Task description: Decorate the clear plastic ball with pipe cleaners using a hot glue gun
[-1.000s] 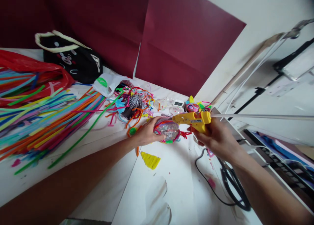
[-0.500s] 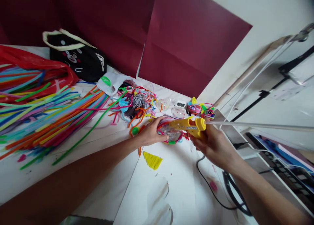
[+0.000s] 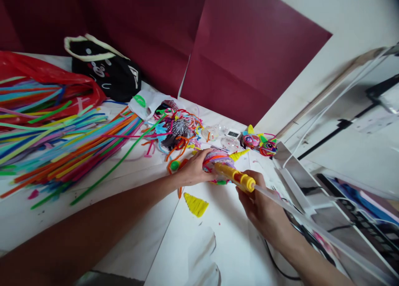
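My left hand (image 3: 197,169) is wrapped round the side of a rounded craft piece (image 3: 215,158) covered in colourful pipe cleaners, with a yellow pointed part (image 3: 239,154) sticking out to the right. In my right hand (image 3: 257,203) is a yellow hot glue gun (image 3: 235,177), its front end pointing at the craft piece; whether it touches cannot be made out. A long clear glue stick (image 3: 299,215) trails from the back of the gun. On the white paper below lies a yellow triangle (image 3: 195,204) of pipe cleaner.
Bundles of pipe cleaners (image 3: 84,149) and a red bag (image 3: 84,88) lie at left, near a black pouch (image 3: 120,82). Scraps (image 3: 179,130), a small digital timer (image 3: 233,134) and finished-looking colourful figures (image 3: 260,143) stand behind. A black cable (image 3: 277,265) runs at right.
The glue gun has tilted, its back end dropping toward me, and the glue stick now slants down to the right. The craft piece has turned, showing its covered side and yellow point.
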Tool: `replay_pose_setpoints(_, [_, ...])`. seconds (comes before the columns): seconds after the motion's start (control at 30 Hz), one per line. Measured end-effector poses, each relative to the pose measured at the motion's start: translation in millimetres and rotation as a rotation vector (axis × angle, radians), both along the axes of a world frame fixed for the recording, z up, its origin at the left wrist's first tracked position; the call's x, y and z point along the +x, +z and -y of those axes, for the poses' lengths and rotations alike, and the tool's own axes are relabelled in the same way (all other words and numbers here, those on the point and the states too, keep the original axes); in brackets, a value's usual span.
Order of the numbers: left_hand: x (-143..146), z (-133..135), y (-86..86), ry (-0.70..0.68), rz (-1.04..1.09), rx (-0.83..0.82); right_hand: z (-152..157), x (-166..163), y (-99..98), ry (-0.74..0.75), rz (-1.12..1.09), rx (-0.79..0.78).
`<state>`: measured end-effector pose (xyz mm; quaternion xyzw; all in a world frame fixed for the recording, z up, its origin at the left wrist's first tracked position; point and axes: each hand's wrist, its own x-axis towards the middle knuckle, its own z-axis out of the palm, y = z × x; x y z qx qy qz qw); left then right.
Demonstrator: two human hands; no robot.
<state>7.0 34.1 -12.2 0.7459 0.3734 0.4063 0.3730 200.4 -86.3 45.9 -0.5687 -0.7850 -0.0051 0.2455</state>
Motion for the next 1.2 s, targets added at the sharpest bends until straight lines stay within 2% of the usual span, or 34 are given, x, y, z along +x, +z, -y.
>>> replay_pose_setpoints(0.2, [0, -1, -0.8, -0.005, -0.017, 0.013, -1, -6, -7.1, -0.003, 0.164, 0.154])
replay_pose_setpoints(0.43, [-1, -3, -4.1, -0.004, -0.021, 0.005, -8, -2, -15.2, 0.097, 0.287, 0.297])
replay_pose_setpoints(1.0, [-1, -4, -7.2, -0.017, -0.007, 0.011, -4, -10, -20.9, 0.104, 0.406, 0.398])
replay_pose_setpoints(1.2, [0, -4, -6.7, -0.009, -0.007, 0.016, -5, -13, -14.9, 0.155, 0.526, 0.482])
